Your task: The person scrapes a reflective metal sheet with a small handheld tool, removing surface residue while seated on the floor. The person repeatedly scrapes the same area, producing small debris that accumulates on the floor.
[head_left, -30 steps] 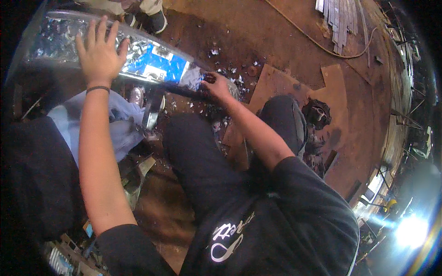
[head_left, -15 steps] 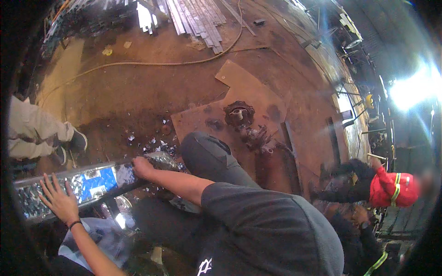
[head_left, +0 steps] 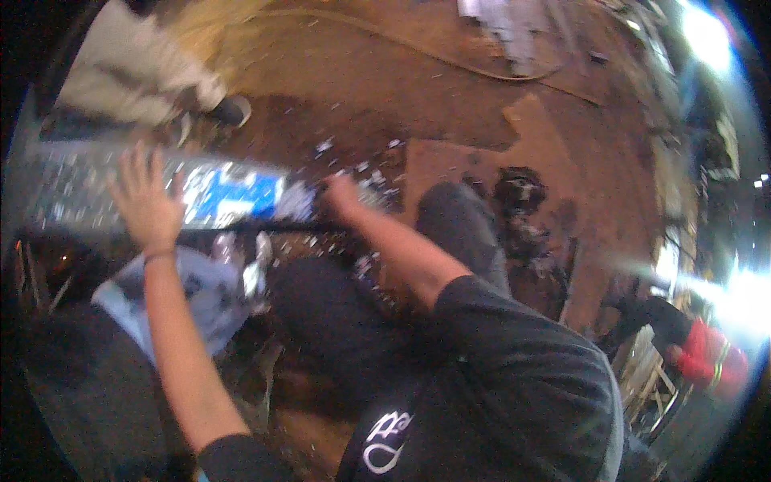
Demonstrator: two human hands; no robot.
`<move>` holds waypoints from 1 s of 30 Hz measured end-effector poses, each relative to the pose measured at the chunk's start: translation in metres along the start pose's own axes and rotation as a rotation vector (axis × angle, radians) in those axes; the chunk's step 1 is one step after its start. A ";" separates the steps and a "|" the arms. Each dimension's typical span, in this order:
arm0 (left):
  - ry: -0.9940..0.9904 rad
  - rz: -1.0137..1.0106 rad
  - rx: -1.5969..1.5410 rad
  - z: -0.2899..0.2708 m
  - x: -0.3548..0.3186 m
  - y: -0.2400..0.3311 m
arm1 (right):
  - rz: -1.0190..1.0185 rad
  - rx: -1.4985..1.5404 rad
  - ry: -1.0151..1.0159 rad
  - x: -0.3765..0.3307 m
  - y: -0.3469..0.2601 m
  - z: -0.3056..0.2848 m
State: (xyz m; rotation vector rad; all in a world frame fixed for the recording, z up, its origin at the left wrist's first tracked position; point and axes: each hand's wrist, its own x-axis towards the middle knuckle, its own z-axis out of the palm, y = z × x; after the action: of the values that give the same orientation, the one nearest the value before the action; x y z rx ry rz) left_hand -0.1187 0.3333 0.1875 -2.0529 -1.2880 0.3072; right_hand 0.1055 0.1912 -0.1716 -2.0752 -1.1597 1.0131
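A long, flat-topped metal beam (head_left: 72, 181) lies across the left side in front of me. Its shiny top carries a patch of blue and white film (head_left: 261, 193) with ragged, scraped-looking spots around it. My left hand (head_left: 148, 197) rests flat on the beam, fingers spread, left of the blue patch. At the beam's right end, my right hand (head_left: 341, 197) is closed in a fist; blur hides what it holds, if anything. Pale scraps (head_left: 365, 173) are scattered on the floor around that end. Below my left forearm sits a light blue crumpled cloth or bag (head_left: 213, 293).
A person in beige trousers (head_left: 132, 68) stands just beyond the beam. Someone in a red top (head_left: 711, 353) is at the far right. A hose (head_left: 418, 52) curves over the brown floor toward stacked metal strips (head_left: 506, 32). A brown sheet (head_left: 450, 161) lies ahead of my knee.
My view has swung left, so the beam and both hands appear farther right and the picture is blurred. The left hand stays spread on the beam; the right stays closed at its end.
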 end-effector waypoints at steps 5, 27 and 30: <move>0.060 -0.036 -0.008 0.013 -0.007 -0.004 | -0.187 -0.005 0.127 -0.023 -0.021 -0.025; 0.135 -0.017 0.083 0.020 -0.008 0.000 | -0.143 0.050 0.156 -0.038 -0.020 -0.028; 0.177 -0.005 0.047 0.020 -0.001 0.006 | -0.029 0.229 0.238 -0.026 0.019 -0.021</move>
State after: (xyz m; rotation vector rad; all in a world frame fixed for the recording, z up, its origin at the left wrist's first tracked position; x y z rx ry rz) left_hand -0.1252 0.3397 0.1685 -1.9897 -1.1675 0.1485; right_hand 0.1230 0.1568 -0.1650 -1.9295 -0.9070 0.8171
